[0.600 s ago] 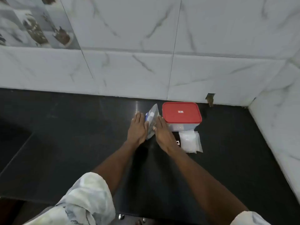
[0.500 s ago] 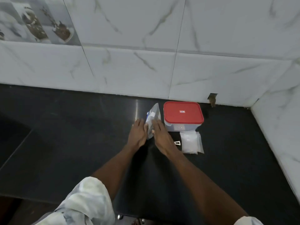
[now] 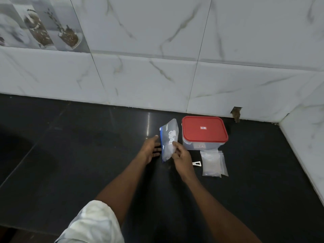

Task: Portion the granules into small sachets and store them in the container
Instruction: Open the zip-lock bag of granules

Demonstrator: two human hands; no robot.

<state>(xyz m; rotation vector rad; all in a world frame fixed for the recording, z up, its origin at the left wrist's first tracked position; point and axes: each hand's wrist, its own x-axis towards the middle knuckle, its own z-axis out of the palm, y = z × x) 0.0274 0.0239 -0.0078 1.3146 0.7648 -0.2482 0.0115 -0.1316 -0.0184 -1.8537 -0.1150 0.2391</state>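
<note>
Two bare hands were seen at a packet of granules (image 3: 169, 137) stood upright on a black counter (image 3: 70, 155), near the back and just left of a container (image 3: 199, 145). The packet was shown as a clear plastic pouch, slightly tilted, with a blue strip down its left edge and white lettering too blurred to be read. Pale granules could be made out through its lower half, and its top was seen as crinkled film. The right hand (image 3: 181, 156) was held against the packet's right edge, its fingers curled and its thumb and forefinger pinched on the plastic. The left hand (image 3: 149, 151) was laid open at the packet's left edge, its fingers straight and spread; whether they touched the plastic could not be told. The container was seen as a clear rectangular box, closed with a red lid (image 3: 204, 128) marked by a small label at its centre. Just in front of it, a small stack of clear sachets (image 3: 213, 163) was laid flat on the counter, with a small white triangular piece (image 3: 197, 163) just beside them on the left. A white marble-tiled wall (image 3: 157, 76) was seen behind, and a pale patterned sleeve (image 3: 91, 223) on the left arm
</note>
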